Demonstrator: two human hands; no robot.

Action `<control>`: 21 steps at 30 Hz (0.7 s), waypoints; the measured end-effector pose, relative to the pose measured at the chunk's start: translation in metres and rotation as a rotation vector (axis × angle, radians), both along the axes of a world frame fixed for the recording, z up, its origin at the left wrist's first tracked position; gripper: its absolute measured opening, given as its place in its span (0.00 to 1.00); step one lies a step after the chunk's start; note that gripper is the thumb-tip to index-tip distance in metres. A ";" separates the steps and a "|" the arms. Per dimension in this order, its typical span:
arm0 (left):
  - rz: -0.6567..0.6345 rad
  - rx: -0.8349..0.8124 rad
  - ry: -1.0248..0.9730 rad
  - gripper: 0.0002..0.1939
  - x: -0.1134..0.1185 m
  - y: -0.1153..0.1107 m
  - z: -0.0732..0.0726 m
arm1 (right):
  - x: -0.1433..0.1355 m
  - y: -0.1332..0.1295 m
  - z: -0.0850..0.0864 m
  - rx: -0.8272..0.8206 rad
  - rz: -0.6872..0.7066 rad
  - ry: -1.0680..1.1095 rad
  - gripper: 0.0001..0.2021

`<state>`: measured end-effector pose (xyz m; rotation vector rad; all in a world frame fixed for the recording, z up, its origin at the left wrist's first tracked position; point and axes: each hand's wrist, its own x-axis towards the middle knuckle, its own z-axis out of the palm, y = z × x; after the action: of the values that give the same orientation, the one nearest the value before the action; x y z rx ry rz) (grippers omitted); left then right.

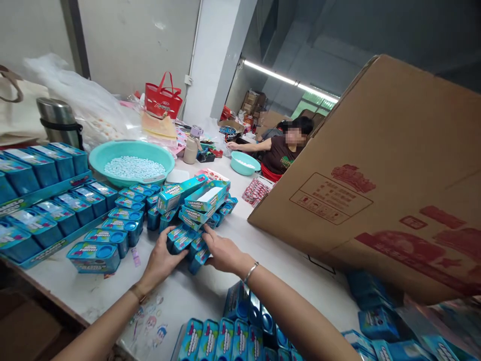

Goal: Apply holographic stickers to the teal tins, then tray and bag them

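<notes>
Both hands are at a small cluster of blue candy boxes (183, 239) in the middle of the white table (150, 296). My left hand (161, 260) grips the cluster's left side, thumb in front. On the right side, my right hand (223, 250) has its fingers wrapped round the boxes, with a bracelet at the wrist. Just behind them, flat display cartons (206, 196) marked "CARAMELO MACIZO" lie stacked on more blue boxes. A row of single blue boxes (93, 254) stands left of my left hand.
Filled trays (56, 245) line the left. Behind are a turquoise basin (131, 163) of pale candies, a steel flask (58, 120) and a bottle (193, 145). A large cardboard box (376, 175) leans at right. More blue boxes (221, 341) stand in front. A person (280, 155) sits beyond.
</notes>
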<state>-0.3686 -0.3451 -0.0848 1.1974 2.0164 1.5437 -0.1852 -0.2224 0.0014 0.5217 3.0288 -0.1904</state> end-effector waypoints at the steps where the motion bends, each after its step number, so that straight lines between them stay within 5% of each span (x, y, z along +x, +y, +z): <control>1: -0.072 -0.009 -0.033 0.39 -0.002 -0.007 0.000 | 0.004 -0.008 0.003 0.000 0.003 -0.013 0.38; 5: -0.380 -0.005 -0.106 0.40 -0.011 -0.021 0.001 | 0.016 -0.039 0.011 0.088 -0.003 0.011 0.40; 9: -0.503 -0.007 -0.075 0.40 -0.021 -0.011 0.012 | 0.024 -0.064 0.008 0.022 0.014 0.046 0.42; 13: -0.665 -0.136 -0.132 0.39 -0.043 -0.013 0.032 | 0.030 -0.080 0.006 0.034 -0.172 -0.027 0.47; 16: -0.760 -0.254 -0.228 0.40 -0.062 -0.025 0.047 | 0.031 -0.084 0.012 0.016 -0.343 -0.131 0.40; 21: -0.926 -0.395 -0.450 0.45 -0.069 -0.031 0.064 | 0.025 -0.077 0.026 -0.038 -0.412 -0.280 0.39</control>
<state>-0.4371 -0.3762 -0.0211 1.2061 1.1184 0.7981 -0.1600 -0.2994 0.0273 1.0664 2.6120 -0.1752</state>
